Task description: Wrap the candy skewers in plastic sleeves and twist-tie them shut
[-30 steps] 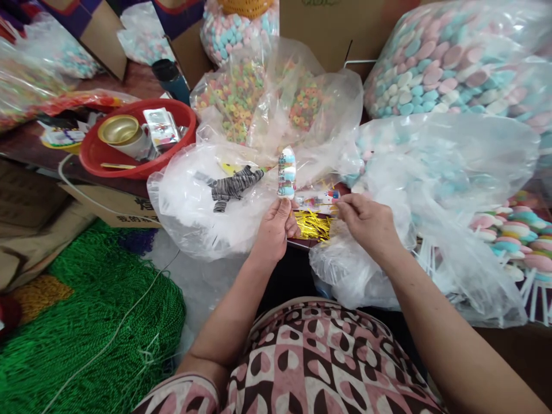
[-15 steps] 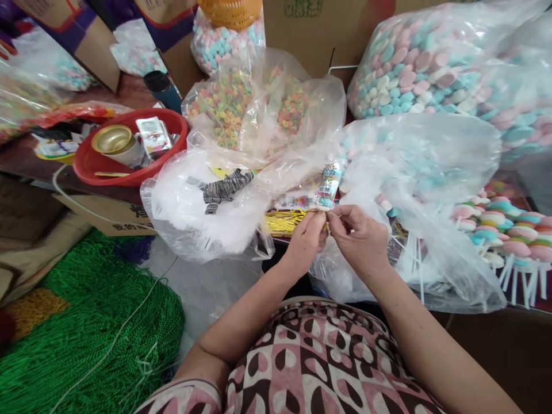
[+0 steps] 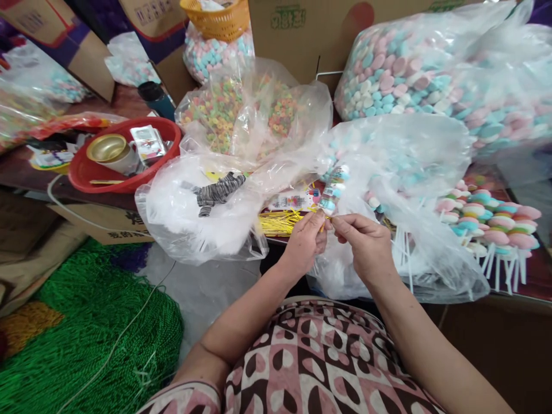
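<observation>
My left hand (image 3: 307, 238) is closed on the lower end of a small clear candy packet (image 3: 333, 191), which stands up from the fingertips with blue, white and pink sweets inside. Just to its right, my right hand (image 3: 363, 237) pinches a thin yellow tie (image 3: 328, 218) at the packet's gathered bottom. The fingertips of both hands are close together. Left of them lies a bundle of yellow ties (image 3: 279, 223), and behind it a flat printed wrapper (image 3: 293, 199).
An open plastic bag (image 3: 172, 213) with dark striped bands is at the left, near a red basin (image 3: 125, 185). Bags of ring sweets (image 3: 219, 109) and marshmallows (image 3: 397, 75) stand behind. Marshmallow sticks (image 3: 495, 218) lie right; green cords (image 3: 129, 322) hang lower left.
My right hand has drawn slightly away from my left, and the thin yellow tie now shows between them. The packet leans a little more to the right. The whole view has shifted slightly.
</observation>
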